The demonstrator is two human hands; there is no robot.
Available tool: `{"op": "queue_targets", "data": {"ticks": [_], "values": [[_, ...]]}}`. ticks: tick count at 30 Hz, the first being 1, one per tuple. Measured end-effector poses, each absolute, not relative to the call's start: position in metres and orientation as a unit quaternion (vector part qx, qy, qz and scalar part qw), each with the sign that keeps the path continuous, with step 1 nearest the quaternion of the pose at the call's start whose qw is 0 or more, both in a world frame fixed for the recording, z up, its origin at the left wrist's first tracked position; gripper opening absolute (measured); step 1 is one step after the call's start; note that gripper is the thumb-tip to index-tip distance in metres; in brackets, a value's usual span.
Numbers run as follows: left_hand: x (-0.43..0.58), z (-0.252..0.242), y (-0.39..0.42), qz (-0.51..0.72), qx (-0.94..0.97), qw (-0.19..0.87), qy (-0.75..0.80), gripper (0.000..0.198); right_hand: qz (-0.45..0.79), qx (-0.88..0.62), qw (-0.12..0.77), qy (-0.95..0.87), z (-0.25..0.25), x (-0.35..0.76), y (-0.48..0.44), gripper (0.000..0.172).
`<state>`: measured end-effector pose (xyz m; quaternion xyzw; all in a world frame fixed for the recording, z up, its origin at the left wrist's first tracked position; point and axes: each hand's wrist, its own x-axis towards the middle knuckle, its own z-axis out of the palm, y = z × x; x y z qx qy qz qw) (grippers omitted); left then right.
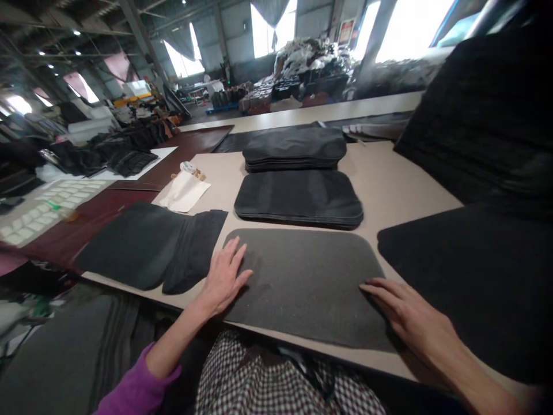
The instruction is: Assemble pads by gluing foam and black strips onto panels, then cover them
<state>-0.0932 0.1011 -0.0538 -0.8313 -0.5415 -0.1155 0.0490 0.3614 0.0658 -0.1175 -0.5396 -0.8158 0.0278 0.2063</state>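
A dark grey rounded panel (306, 282) lies flat on the tan tabletop right in front of me. My left hand (225, 275) rests on its left edge, fingers spread and thumb pointing inward. On the opposite edge lies my right hand (400, 302), its fingers bent over the panel's right side; the fingertips are partly hidden, and I cannot tell whether they pinch the edge. Just beyond the panel sits a stack of black rounded panels (298, 196), with another black stack (294, 147) behind it.
Dark sheets (133, 245) overlap at the left, beside a folded black piece (194, 248). Large black panels (466, 282) cover the right side, below a tall dark pile (484, 115). A white paper (185, 190) lies at the back left. The table's front edge runs close to my body.
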Motion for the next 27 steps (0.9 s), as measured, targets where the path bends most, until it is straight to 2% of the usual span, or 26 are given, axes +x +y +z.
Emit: {"op": "queue_targets", "data": {"ticks": [4,8,10,13,16,27], "values": [[-0.065,-0.068,0.122,-0.047,-0.891,0.027,-0.451,0.069,0.071,-0.565,0.209,-0.795,-0.090,0.347,0.056,0.039],[-0.061,-0.092,0.131,-0.040,-0.899,0.056,-0.432,0.069,0.109,-0.636,0.327,-0.690,-0.066,0.346,0.044,0.033],[-0.065,-0.098,0.134,-0.043,-0.903,0.063,-0.422,0.070,0.114,-0.704,0.349,-0.608,-0.061,0.350,0.034,0.031],[-0.068,-0.100,0.136,-0.049,-0.907,0.072,-0.413,0.069,0.157,-0.749,0.329,-0.553,-0.063,0.351,0.016,0.034],[-0.067,-0.099,0.135,-0.054,-0.906,0.077,-0.413,0.069,0.189,-0.731,0.325,-0.570,-0.071,0.344,0.006,0.037],[-0.065,-0.097,0.134,-0.050,-0.904,0.076,-0.417,0.069,0.165,-0.731,0.307,-0.587,-0.075,0.347,0.025,0.032]]}}
